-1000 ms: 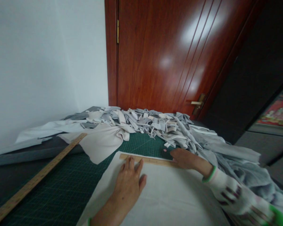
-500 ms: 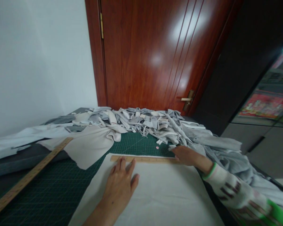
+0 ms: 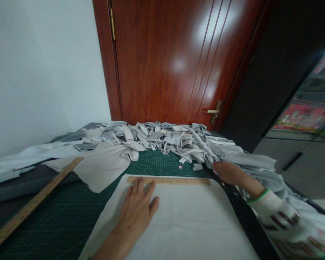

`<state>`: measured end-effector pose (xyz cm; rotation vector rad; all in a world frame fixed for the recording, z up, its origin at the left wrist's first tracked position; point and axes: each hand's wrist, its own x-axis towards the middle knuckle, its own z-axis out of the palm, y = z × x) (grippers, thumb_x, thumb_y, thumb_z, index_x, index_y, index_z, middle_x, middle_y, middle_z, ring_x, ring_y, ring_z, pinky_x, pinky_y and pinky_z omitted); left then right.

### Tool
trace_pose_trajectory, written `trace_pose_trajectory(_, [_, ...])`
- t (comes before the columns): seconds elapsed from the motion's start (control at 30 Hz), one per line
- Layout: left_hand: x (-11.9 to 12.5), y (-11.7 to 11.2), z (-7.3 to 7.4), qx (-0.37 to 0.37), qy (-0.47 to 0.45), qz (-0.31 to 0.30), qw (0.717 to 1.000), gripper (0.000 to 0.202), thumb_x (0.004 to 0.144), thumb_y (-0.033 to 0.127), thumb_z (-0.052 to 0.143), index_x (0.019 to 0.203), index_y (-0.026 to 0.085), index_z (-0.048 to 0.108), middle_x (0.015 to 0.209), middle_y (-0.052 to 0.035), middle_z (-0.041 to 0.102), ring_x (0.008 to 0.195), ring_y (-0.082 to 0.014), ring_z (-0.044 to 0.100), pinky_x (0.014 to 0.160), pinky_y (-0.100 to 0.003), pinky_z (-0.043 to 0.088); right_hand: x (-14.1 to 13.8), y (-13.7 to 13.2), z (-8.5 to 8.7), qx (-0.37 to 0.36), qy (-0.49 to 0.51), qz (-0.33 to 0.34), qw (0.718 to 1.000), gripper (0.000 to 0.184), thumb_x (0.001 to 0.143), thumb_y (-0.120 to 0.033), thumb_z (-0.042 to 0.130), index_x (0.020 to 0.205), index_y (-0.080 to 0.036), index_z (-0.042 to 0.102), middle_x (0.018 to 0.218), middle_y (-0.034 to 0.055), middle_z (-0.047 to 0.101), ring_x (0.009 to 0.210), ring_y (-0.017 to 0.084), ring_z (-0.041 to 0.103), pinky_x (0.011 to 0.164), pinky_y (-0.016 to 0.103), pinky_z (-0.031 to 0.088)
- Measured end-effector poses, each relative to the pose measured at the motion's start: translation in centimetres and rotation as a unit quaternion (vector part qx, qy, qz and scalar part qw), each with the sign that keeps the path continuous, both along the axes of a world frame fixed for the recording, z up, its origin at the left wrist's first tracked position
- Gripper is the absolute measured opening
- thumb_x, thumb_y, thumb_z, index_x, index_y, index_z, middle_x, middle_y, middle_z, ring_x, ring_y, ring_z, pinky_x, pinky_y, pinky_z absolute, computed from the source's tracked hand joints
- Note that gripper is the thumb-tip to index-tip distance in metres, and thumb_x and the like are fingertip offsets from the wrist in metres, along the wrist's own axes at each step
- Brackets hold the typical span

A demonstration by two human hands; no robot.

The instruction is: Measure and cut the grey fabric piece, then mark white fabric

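My left hand (image 3: 138,206) lies with its fingers apart, pressing on a wooden ruler (image 3: 178,181). That ruler runs crosswise near the far edge of a white cloth (image 3: 189,216), spread over a green cutting mat (image 3: 148,164). Off the ruler's right end, my right hand (image 3: 229,174) is at the edge of the heaped grey cloth (image 3: 257,162). Its fingers are curled together, and whatever they hold is hidden. A small pale scrap (image 3: 197,167) and a pink disc (image 3: 180,167) lie on the mat to the left of it.
Grey and white fabric scraps (image 3: 162,137) pile along the back, below a brown door (image 3: 162,65). A longer wooden ruler (image 3: 35,206) slants across the left side, near a beige cloth (image 3: 105,166). A dark cabinet (image 3: 257,72) stands at the right.
My right hand has left the ruler's right end and the small scrap, moving right to the grey cloth. The scrap and the ruler's end now show. My left hand stays put.
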<state>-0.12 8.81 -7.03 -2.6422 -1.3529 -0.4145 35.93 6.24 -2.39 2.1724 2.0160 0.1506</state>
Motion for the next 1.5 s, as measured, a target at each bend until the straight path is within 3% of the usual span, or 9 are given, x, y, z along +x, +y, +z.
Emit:
trace_pose_trajectory(0.13, [-0.6,1.0,-0.7,0.021,-0.029,-0.036,0.999,0.040,0.088,0.032,0.057,0.126,0.018,0.061,0.133,-0.0193,0.056,0.128,-0.0376,0.047,0.108,-0.062,0.030,0.5,-0.9,-0.2,0.051,0.035,-0.020,0.998,0.023,0.097,-0.020,0.035,0.095,-0.015,0.057,0.089,0.0129,0.072,0.084,0.025,0.071,0.069,0.031,0.046])
trace_pose_trajectory(0.33, [-0.6,0.7,-0.9,0.011,-0.078,-0.071,0.994,0.045,0.087,0.022,0.053,0.132,0.019,0.051,0.116,-0.0089,0.064,0.113,-0.0276,0.056,0.111,-0.061,0.025,1.0,-1.8,-3.4,0.119,0.172,-0.003,0.978,0.019,0.097,-0.029,0.032,0.084,-0.024,0.045,0.083,0.0088,0.069,0.079,0.025,0.069,0.068,0.032,0.044])
trace_pose_trajectory(0.47, [-0.1,-0.2,-0.8,-0.001,-0.074,-0.086,0.994,0.027,0.087,0.019,0.052,0.112,0.018,0.061,0.104,-0.0066,0.064,0.103,-0.0254,0.058,0.110,-0.056,0.031,1.9,-2.3,-3.6,0.135,0.194,-0.007,0.972,0.019,0.094,-0.033,0.032,0.079,-0.026,0.042,0.075,0.0072,0.066,0.072,0.025,0.066,0.066,0.033,0.044])
trace_pose_trajectory(0.67, [0.3,-1.4,-0.8,-0.073,-0.091,-0.127,0.985,0.023,0.087,0.014,0.051,0.107,0.021,0.060,0.105,-0.0063,0.061,0.103,-0.0251,0.057,0.094,-0.045,0.049,2.2,-2.3,-2.1,0.155,0.212,0.001,0.965,0.022,0.089,-0.036,0.038,0.072,-0.025,0.047,0.066,0.0037,0.064,0.061,0.022,0.061,0.060,0.030,0.041])
trace_pose_trajectory(0.8, [0.3,-1.3,-0.9,-0.081,-0.099,-0.136,0.982,0.026,0.087,0.014,0.053,0.112,0.020,0.058,0.113,-0.0082,0.061,0.110,-0.0270,0.055,0.097,-0.047,0.048,0.6,0.1,-0.1,0.139,0.249,0.036,0.958,0.025,0.088,-0.039,0.043,0.072,-0.022,0.054,0.068,0.0038,0.065,0.063,0.020,0.059,0.060,0.029,0.040])
trace_pose_trajectory(1.0, [0.4,-1.1,-0.6,-0.089,-0.102,-0.134,0.982,0.027,0.085,0.011,0.053,0.109,0.021,0.060,0.111,-0.0069,0.062,0.108,-0.0255,0.056,0.096,-0.044,0.049,-3.2,7.2,2.4,0.076,0.267,0.083,0.957,0.026,0.084,-0.036,0.056,0.077,-0.015,0.067,0.072,0.0036,0.068,0.069,0.017,0.059,0.064,0.026,0.041])
trace_pose_trajectory(1.2, [0.2,-1.1,-1.0,-0.082,-0.110,-0.131,0.982,0.028,0.085,0.012,0.054,0.111,0.022,0.061,0.112,-0.0065,0.062,0.110,-0.0254,0.055,0.099,-0.044,0.047,-8.0,12.9,1.4,-0.007,0.285,0.096,0.954,0.017,0.082,-0.028,0.065,0.082,-0.013,0.070,0.073,0.0013,0.069,0.070,0.015,0.062,0.065,0.026,0.044])
trace_pose_trajectory(1.37, [0.1,-1.1,-0.9,-0.109,-0.120,-0.132,0.978,0.025,0.086,0.014,0.053,0.109,0.023,0.061,0.110,-0.0050,0.062,0.109,-0.0245,0.055,0.098,-0.041,0.046,-10.4,14.2,0.3,-0.085,0.284,0.095,0.950,0.015,0.081,-0.029,0.070,0.077,-0.015,0.068,0.066,-0.0041,0.065,0.062,0.012,0.061,0.063,0.026,0.047])
trace_pose_trajectory(1.5, [0.1,-1.0,-1.1,-0.102,-0.133,-0.135,0.977,0.025,0.086,0.014,0.054,0.108,0.024,0.061,0.111,-0.0045,0.061,0.109,-0.0241,0.055,0.098,-0.040,0.046,-10.5,14.1,0.4,-0.069,0.240,0.079,0.965,0.015,0.083,-0.029,0.069,0.079,-0.014,0.067,0.073,-0.0023,0.067,0.069,0.014,0.063,0.069,0.030,0.050])
